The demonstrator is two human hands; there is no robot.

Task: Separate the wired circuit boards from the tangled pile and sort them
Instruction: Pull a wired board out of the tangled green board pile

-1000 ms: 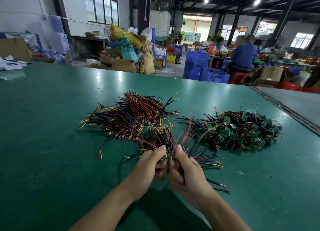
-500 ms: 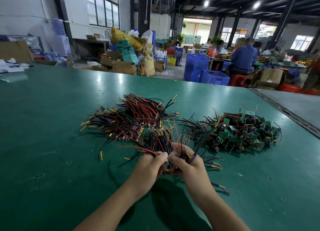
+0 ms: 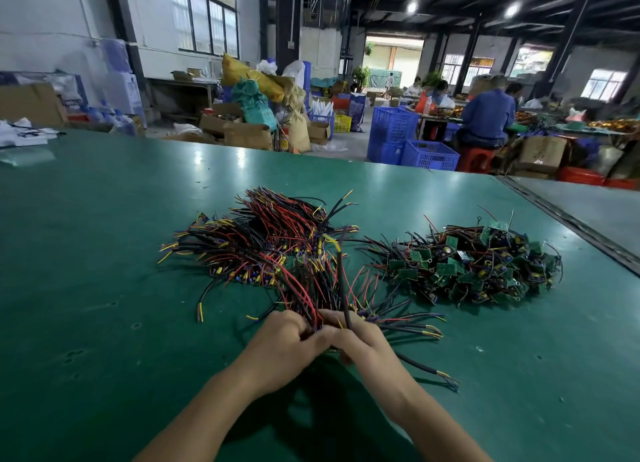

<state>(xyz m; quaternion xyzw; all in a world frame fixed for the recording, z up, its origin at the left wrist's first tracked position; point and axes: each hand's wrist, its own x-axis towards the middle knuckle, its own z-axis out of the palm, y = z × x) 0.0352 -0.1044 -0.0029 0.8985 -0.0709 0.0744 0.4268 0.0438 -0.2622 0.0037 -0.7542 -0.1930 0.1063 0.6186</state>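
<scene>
- Far left, the wire heap (image 3: 256, 243) lies fanned on the green surface (image 3: 104, 254), with red, black and yellow-tipped leads mostly running one way. It looks like the sorted side. Its near edge seems to run into the bunch being worked, so a hard tug could drag tidy leads back into a knot.
- The left hand (image 3: 284, 344) sits low over the surface, fingers curled tight round the foot of the bunch. If that grip slackens while the other hand pulls, everything slides out together instead of one piece.
- The bunch (image 3: 311, 288) stands up between the two hands, wires splaying upward, and one dark lead (image 3: 341, 278) pokes higher than the rest. The hands hide its foot, so I cannot tell how many boards are in there. Pulling blind could strain a joint or tear a lead off.
- The right hand (image 3: 363, 340) presses against the left, fingers clamped on the same bunch.
- Just right of it, loose leads (image 3: 412, 323) trail across the surface. A moving wrist could hook them and sweep them along.
- Far right, well apart from the hands, sits the board heap (image 3: 485, 264), small green boards jumbled among crossing wires. Anything dropped near it could snag and tangle again.
</scene>
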